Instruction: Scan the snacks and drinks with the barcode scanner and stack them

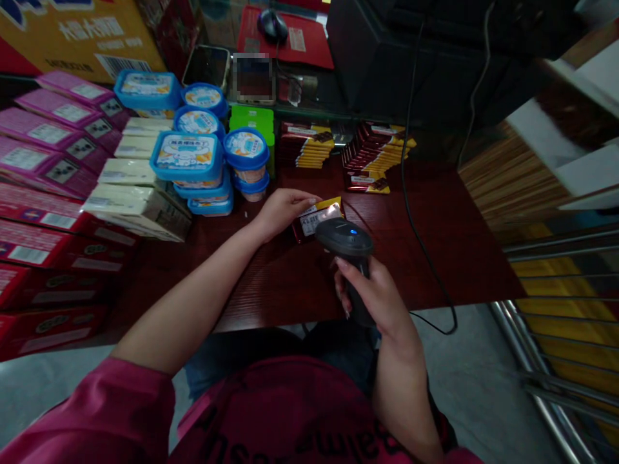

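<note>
Wrapped around the handle of a black barcode scanner (pixel 344 237) is my right hand (pixel 374 290); a blue light glows on the scanner's top. Its head points at a red and yellow packet (pixel 309 225), which looks like a chocolate bar, with a white label facing up. My left hand (pixel 286 211) pinches the packet at its upper left edge, just above the table. Part of the packet lies hidden behind the scanner. Beyond it are two groups of similar packets, a stack (pixel 307 145) and a fanned pile (pixel 377 151).
Blue-lidded tubs (pixel 187 158), pale boxes (pixel 126 200), purple boxes (pixel 58 138) and red boxes (pixel 53 248) crowd the left of the dark wooden table (pixel 435 258). A black cable (pixel 411 193) hangs over the right side. A mouse (pixel 272 26) sits on a red mat at the back.
</note>
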Motion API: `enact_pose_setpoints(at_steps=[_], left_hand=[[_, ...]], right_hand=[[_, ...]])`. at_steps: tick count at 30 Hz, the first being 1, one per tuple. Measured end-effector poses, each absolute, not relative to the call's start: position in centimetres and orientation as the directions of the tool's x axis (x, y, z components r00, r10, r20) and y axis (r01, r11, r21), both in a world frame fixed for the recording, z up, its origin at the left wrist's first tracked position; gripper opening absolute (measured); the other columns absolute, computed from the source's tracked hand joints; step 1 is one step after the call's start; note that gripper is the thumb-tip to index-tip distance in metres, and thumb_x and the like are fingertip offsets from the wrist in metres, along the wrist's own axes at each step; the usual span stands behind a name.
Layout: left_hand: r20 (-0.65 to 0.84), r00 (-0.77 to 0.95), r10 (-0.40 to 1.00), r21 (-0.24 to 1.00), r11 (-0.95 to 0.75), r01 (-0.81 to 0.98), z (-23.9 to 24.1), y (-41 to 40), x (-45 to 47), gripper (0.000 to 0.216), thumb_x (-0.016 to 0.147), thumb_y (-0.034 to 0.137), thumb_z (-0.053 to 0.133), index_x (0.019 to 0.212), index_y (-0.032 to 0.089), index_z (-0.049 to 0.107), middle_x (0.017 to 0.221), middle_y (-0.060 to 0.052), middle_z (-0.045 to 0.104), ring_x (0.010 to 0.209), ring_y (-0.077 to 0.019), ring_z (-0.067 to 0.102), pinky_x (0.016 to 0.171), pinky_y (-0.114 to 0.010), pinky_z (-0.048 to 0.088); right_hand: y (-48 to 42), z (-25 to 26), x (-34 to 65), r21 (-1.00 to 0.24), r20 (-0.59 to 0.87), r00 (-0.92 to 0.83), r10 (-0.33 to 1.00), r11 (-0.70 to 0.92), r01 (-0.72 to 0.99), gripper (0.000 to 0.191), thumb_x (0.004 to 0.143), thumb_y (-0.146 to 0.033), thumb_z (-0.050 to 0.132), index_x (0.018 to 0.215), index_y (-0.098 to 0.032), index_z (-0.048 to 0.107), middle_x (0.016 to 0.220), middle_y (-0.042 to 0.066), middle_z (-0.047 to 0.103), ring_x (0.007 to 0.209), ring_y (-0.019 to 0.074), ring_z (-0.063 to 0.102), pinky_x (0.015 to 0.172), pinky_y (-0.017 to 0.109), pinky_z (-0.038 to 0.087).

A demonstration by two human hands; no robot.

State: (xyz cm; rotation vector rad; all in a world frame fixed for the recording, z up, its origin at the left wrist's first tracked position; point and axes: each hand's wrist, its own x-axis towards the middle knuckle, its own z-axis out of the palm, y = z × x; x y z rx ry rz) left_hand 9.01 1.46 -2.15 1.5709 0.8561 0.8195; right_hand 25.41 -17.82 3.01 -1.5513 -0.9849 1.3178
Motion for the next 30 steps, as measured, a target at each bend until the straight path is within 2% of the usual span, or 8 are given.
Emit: enact_pose_setpoints(at_steps=[7,16,18,20,22,25,28,30], left_hand=[[0.048,0.499,0.865,0.971,-0.158,0.18,-1.4,1.1,9.0,0.026,0.099,0.031,0.067,0.112,0.017,0.085,0.115,-0.01,0.084,0.105,-0.0249,0.077,0.092,-0.035,0.057],[-0.002,0.611,0.791,0.998,-0.032,0.045,-1.4,1.2,8.3,0.044,0.086,0.032,0.084,0.127,0.017,0.08,0.131,-0.011,0.08,0.12,-0.0294,0.076,0.103,-0.041,0.061],[0.049,0.596,0.801,0.996,-0.082,0.028,-0.6,1.0,8.5,0.044,0.087,0.029,0.082,0.13,0.017,0.079,0.135,-0.011,0.078,0.124,-0.0294,0.075,0.106,-0.042,0.061],[0.189,0.545,0.817,0.968,-0.247,0.035,0.2,0.7,9.1,0.04,0.092,0.025,0.076,0.132,0.019,0.078,0.139,-0.009,0.076,0.129,-0.0276,0.074,0.111,-0.041,0.058],[0.367,0.504,0.782,0.875,-0.473,0.097,0.9,0.5,10.1,0.038,0.098,0.022,0.07,0.135,0.023,0.076,0.14,-0.006,0.076,0.13,-0.0245,0.073,0.114,-0.04,0.056],[0.567,0.568,0.597,0.618,-0.764,0.186,0.7,1.0,12.7,0.039,0.105,0.016,0.058,0.138,0.027,0.073,0.14,-0.004,0.076,0.129,-0.0205,0.074,0.111,-0.037,0.056],[0.602,0.712,0.36,0.353,-0.921,0.166,-0.5,2.8,16.0,0.041,0.107,0.011,0.052,0.139,0.026,0.072,0.142,-0.004,0.075,0.136,-0.0188,0.07,0.111,-0.037,0.054],[0.566,0.775,0.28,0.249,-0.955,0.163,-1.5,4.4,18.2,0.041,0.108,0.011,0.051,0.14,0.027,0.071,0.141,-0.003,0.075,0.14,-0.0186,0.067,0.114,-0.039,0.052]], right_hand=[[-18.0,3.1,25.4,-0.942,-0.333,0.139,0.933,-0.335,-0.008,0.042,0.09,-0.06,0.079,0.095,-0.02,0.068,0.061,-0.005,0.063,0.038,0.0094,0.054,0.034,0.02,0.045],[-18.4,2.8,27.6,-0.917,-0.371,0.163,0.914,-0.333,-0.22,0.05,0.082,-0.061,0.088,0.098,-0.017,0.069,0.061,-0.004,0.065,0.036,0.0078,0.052,0.032,0.016,0.042],[-18.8,2.1,28.9,-0.902,-0.351,0.133,0.927,-0.296,-0.315,0.053,0.08,-0.063,0.088,0.1,-0.017,0.07,0.059,-0.004,0.064,0.033,0.0081,0.05,0.029,0.016,0.039],[-19.3,1.4,30.4,-0.878,-0.331,0.129,0.935,-0.255,-0.404,0.051,0.082,-0.062,0.087,0.1,-0.018,0.07,0.06,-0.004,0.064,0.032,0.0076,0.047,0.028,0.016,0.039],[-19.6,0.6,31.7,-0.844,-0.3,0.104,0.948,-0.213,-0.492,0.049,0.085,-0.063,0.084,0.1,-0.019,0.071,0.058,-0.005,0.062,0.031,0.0065,0.044,0.029,0.015,0.039],[-19.6,-0.3,33.0,-0.776,-0.265,0.027,0.964,-0.196,-0.6,0.047,0.089,-0.064,0.08,0.102,-0.019,0.071,0.058,-0.005,0.061,0.03,0.0052,0.039,0.028,0.014,0.038],[-19.4,-0.9,33.4,-0.76,-0.247,-0.045,0.968,-0.223,-0.611,0.048,0.09,-0.064,0.079,0.103,-0.019,0.07,0.058,-0.005,0.062,0.029,0.0053,0.039,0.028,0.014,0.038],[-19.3,-1.1,33.3,-0.769,-0.248,-0.077,0.966,-0.245,-0.59,0.046,0.093,-0.062,0.077,0.105,-0.018,0.07,0.061,-0.004,0.064,0.031,0.0059,0.043,0.029,0.015,0.041]])
